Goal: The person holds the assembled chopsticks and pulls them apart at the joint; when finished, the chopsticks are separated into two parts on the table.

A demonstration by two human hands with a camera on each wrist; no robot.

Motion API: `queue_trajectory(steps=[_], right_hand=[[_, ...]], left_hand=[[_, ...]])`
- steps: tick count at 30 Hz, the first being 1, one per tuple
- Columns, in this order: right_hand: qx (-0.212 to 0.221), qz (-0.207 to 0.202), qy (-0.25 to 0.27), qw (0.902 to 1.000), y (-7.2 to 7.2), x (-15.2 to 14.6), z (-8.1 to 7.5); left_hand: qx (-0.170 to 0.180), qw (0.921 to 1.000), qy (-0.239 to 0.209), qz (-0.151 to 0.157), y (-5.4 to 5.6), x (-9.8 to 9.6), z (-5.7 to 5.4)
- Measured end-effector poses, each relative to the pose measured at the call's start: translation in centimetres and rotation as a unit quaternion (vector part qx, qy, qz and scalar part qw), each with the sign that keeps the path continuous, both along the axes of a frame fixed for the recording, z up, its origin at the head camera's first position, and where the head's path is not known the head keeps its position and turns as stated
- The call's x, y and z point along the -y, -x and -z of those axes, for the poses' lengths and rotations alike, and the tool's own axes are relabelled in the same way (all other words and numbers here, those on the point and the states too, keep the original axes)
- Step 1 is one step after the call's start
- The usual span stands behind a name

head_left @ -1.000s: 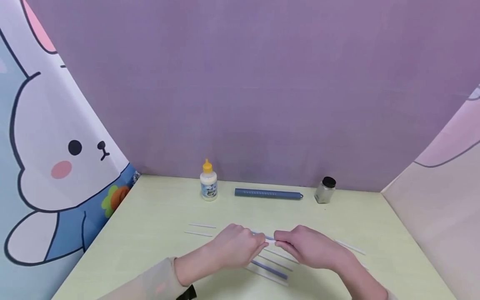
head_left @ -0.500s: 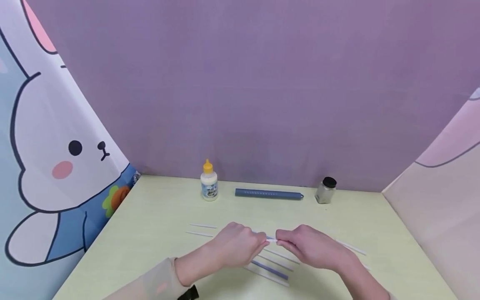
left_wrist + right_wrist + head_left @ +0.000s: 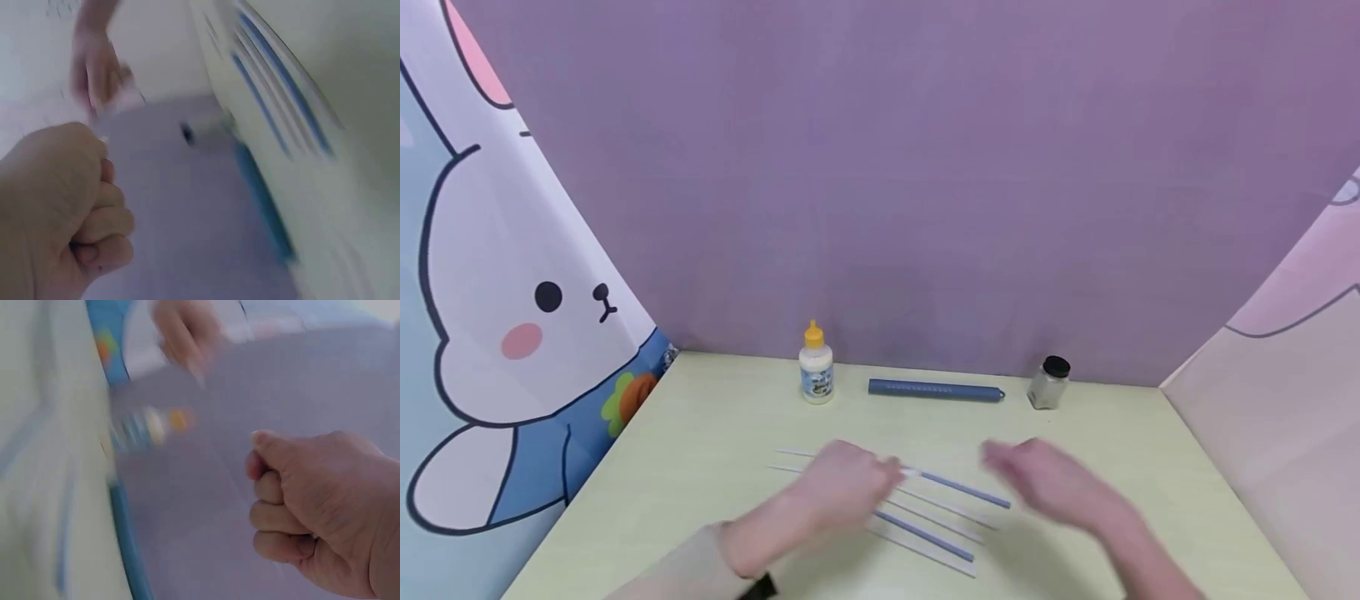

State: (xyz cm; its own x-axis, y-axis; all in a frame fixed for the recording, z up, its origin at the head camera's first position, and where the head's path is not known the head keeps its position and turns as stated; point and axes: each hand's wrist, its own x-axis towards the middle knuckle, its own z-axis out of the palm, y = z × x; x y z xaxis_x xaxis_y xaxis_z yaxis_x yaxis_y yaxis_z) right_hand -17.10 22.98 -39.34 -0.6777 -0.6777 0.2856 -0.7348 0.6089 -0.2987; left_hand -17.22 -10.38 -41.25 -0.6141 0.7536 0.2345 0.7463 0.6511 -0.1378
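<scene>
My left hand (image 3: pixel 846 483) is curled above the table (image 3: pixel 715 417), pinching a small white piece (image 3: pixel 910 472) that sticks out at the fingertips; its kind is too small and blurred to tell. To its right and apart, my right hand (image 3: pixel 1048 475) is blurred in the head view. In the right wrist view the right hand (image 3: pixel 312 506) has curled fingers with the thumb against the index finger, and nothing held can be made out. Under the hands lie a blue stick (image 3: pixel 966 489), another blue stick (image 3: pixel 925 536) and several thin white sticks (image 3: pixel 921 552), partly hidden by the left hand.
Along the back stand a glue bottle (image 3: pixel 817 375) with a yellow cap and a small clear jar (image 3: pixel 1047 387) with a black lid. A dark blue tube (image 3: pixel 936 390) lies between them. A purple backdrop (image 3: pixel 895 183) rises behind the table.
Before, both hands gripped a short white piece between them, close together. Now they have moved apart, left hand leftward and right hand rightward, and white shows at the left fingertips.
</scene>
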Motion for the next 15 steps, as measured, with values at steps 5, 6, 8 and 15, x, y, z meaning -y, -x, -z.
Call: queue_trajectory(steps=[5, 6, 8, 15], right_hand=[[-0.087, 0.098, 0.029, 0.991, -0.3, -7.7, -0.2], [-0.089, 0.099, 0.03, 0.9907, -0.4, -8.5, 0.0], [-0.069, 0.099, 0.03, 0.9922, -0.8, -9.3, 0.3], [0.005, 0.093, 0.028, 0.9953, -1.5, -10.3, 2.7]], left_hand=[[0.052, 0.995, -0.06, -0.061, 1.4, 7.2, 2.4], [0.05, 0.9944, -0.066, -0.065, 1.5, 8.0, 2.9], [0.043, 0.9944, -0.071, -0.066, 1.6, 9.0, 3.4], [0.072, 0.9945, -0.052, -0.054, 1.9, 9.9, 4.4]])
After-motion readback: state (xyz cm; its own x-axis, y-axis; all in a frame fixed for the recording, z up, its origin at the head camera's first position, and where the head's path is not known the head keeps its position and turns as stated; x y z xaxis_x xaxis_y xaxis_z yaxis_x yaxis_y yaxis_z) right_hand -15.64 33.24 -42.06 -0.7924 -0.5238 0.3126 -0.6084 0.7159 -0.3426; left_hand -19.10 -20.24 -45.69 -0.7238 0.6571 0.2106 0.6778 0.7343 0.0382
